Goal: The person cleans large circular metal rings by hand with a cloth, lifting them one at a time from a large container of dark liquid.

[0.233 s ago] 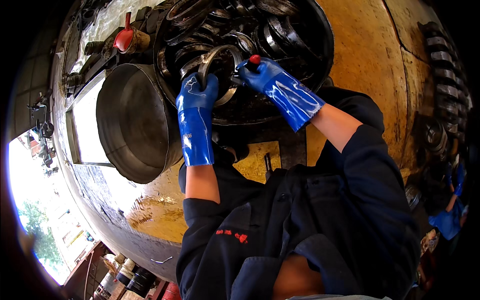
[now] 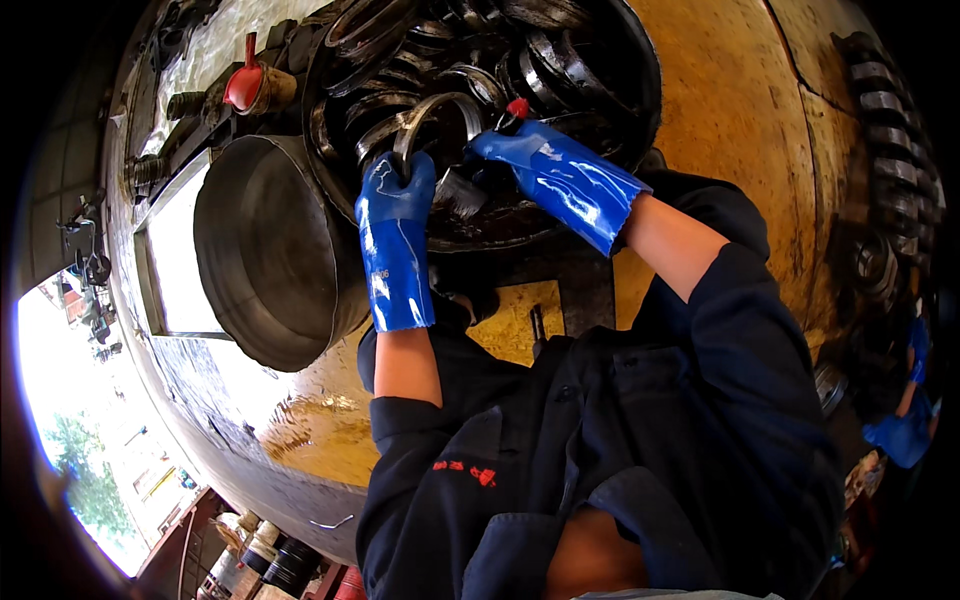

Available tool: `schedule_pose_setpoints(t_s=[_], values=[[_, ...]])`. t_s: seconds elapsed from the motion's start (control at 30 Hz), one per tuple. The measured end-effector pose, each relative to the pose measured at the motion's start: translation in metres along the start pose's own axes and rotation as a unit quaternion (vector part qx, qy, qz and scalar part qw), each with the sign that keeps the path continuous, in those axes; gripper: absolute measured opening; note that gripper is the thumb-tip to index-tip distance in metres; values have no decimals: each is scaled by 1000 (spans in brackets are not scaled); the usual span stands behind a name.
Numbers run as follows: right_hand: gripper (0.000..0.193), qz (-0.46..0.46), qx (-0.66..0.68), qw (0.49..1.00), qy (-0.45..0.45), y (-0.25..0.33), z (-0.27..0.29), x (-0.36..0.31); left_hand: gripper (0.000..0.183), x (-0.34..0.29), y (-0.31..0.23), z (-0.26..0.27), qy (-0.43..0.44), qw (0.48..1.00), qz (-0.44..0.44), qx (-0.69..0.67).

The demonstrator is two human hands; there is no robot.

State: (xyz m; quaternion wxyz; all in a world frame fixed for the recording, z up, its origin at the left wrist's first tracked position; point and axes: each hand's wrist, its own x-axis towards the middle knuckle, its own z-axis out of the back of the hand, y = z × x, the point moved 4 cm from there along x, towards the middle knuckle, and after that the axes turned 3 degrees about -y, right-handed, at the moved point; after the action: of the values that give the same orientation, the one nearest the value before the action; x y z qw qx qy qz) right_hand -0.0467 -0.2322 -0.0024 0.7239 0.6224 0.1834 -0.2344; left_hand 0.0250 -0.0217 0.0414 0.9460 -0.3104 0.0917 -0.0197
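Note:
Both hands wear long blue rubber gloves. My left hand (image 2: 395,185) is closed on the near left side of a metal ring (image 2: 408,128), thumb hooked at its inner edge. The ring stands tilted over a large round tub (image 2: 655,75). My right hand (image 2: 515,150) grips a paint brush (image 2: 462,192) whose red handle end sticks up above the fist. Its wide bristles point down toward the left glove, at the near side of the ring. Behind the hands, several dark, oily metal rings (image 2: 560,70) lie heaped in the tub.
Left of the tub sits an empty-looking round metal drum (image 2: 270,250), tipped toward me. A red scoop (image 2: 245,85) rests in a small bucket (image 2: 275,92) beyond it. A row of stacked metal rings (image 2: 885,140) runs along the far right. Another person's blue glove (image 2: 917,345) shows at the right edge.
The brush has swung down and left, so its bristles now show below the ring. My right hand has turned slightly; the left keeps its hold on the ring.

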Motion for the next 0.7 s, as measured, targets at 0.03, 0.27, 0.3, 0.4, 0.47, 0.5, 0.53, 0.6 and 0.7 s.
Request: schedule_pose_setpoints(t_s=[0.03, 0.27, 0.3, 0.4, 0.47, 0.5, 0.53, 0.6, 0.7], values=[[31, -11, -1, 1000, 0, 1, 2, 0, 37, -2, -3, 3, -10, 1000, 8, 7], [40, -5, -174, 983, -64, -14, -3, 11, 48, -2, -10, 14, -7, 995, 95, 37], [41, -45, -131, 990, -37, 10, 6, -5, 49, -4, -9, 16, -23, 995, 94, 32], [40, -57, 53, 997, 21, 31, 10, -32, 51, -9, -4, 19, -58, 994, 91, 8], [43, 211, 29, 976, -40, -15, 16, -2, 50, -8, -25, 0, -44, 996, 68, -33], [42, 163, 50, 985, -23, -24, 10, 5, 49, -5, -19, -4, -46, 997, 55, -40], [41, 116, 72, 991, -7, -30, 4, 11, 48, -2, -11, -7, -50, 997, 41, -47], [38, 33, 71, 997, 15, -16, -12, 3, 45, -2, 7, 1, -45, 995, 43, -74], [28, 123, -28, 988, -93, 0, -2, -2, 42, -6, -7, 6, -12, 991, 39, -125]])
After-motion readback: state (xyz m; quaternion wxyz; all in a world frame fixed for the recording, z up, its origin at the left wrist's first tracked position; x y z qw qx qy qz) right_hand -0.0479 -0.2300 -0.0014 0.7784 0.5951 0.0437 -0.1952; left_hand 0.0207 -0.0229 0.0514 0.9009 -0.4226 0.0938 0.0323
